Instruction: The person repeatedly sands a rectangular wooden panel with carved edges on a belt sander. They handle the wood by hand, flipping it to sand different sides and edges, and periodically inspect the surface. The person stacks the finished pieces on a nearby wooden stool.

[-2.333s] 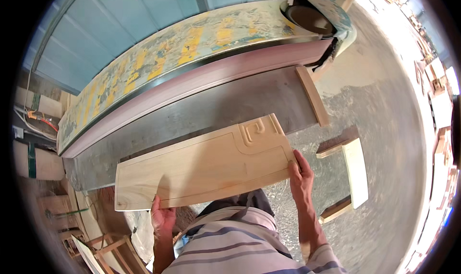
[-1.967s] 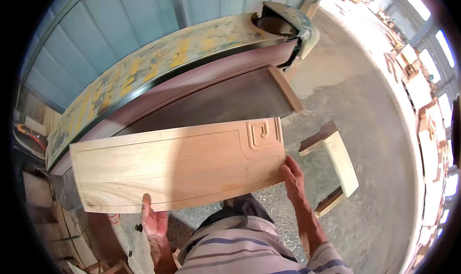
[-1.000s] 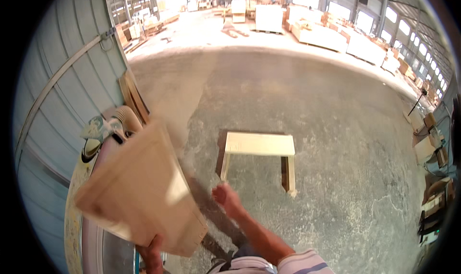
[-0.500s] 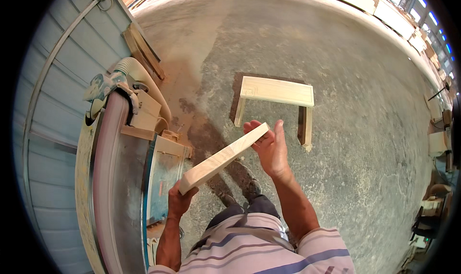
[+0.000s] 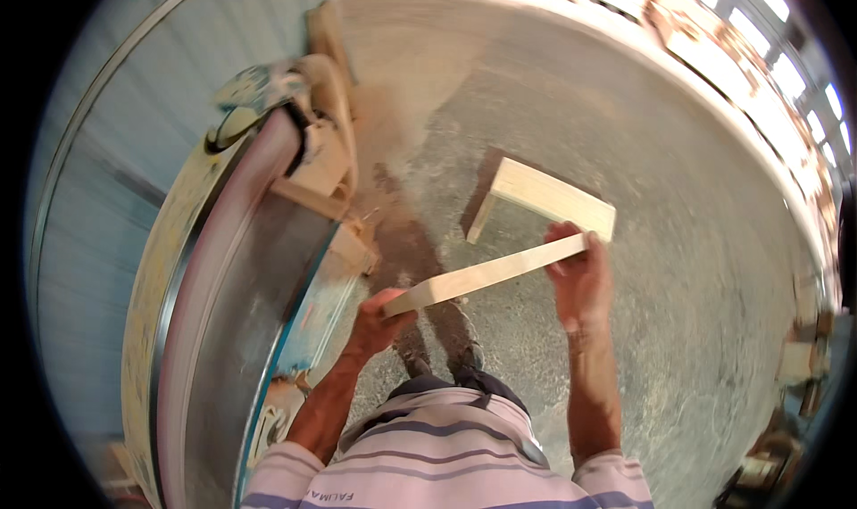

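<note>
A pale wooden board [image 5: 486,275] is held in the air in front of me, its narrow edge turned up toward me. My left hand [image 5: 379,320] grips its near left end. Around the far right end, my right hand [image 5: 580,281] has its fingers and thumb closed on the wood. Beyond the board, a low wooden bench [image 5: 553,192] of the same pale wood stands on the floor, one leg showing at its left; the right hand covers its near right part.
At my left stands a long belt sander [image 5: 228,268] with a pinkish belt and a blue-edged table. A hose [image 5: 335,99] and wooden pieces sit at its far end, beside a pale panelled wall [image 5: 107,215]. Stacked material [image 5: 705,41] lines the far right.
The right hand has gone from open beside the board's end to gripping it. The board has moved right and lies flatter across the view. My view has turned, shifting the bench and sander.
</note>
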`<state>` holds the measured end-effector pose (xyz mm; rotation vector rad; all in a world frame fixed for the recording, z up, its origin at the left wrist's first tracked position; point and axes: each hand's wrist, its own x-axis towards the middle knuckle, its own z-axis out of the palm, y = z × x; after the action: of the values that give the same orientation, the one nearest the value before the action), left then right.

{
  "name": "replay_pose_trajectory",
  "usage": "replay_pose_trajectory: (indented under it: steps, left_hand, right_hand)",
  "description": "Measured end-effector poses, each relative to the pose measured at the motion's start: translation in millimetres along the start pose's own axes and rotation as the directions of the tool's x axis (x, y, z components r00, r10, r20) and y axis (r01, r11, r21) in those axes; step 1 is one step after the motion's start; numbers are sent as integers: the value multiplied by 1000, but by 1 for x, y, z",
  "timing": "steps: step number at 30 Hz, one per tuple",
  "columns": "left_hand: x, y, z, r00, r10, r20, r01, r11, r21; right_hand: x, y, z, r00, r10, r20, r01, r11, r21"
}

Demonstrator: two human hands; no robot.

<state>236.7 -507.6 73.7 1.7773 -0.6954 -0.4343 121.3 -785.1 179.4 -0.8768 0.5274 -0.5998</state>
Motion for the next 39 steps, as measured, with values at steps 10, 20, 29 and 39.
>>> replay_pose_trajectory:
  steps: [10, 20, 29, 39]
  left_hand:
    - [12, 77, -1, 912, -129, -389, -82, 873, -481]
    - [-36, 13, -25, 832, -482, -277, -179, 238, -954]
    - [-60, -58, -31, 717, -661, -224, -104, 217, -971]
    - [-45, -97, -60, 654, -711, -258, -80, 274, -958]
  right_hand:
    - [56, 54, -128, 976, -195, -99, 119, 854, -506]
    - [-23, 82, -174, 989, 144, 29, -139, 981, -132]
    - [-46, 71, -144, 932, 360, 40, -347, 920, -182]
    - [-58, 109, -105, 863, 481, -156, -505, 813, -290]
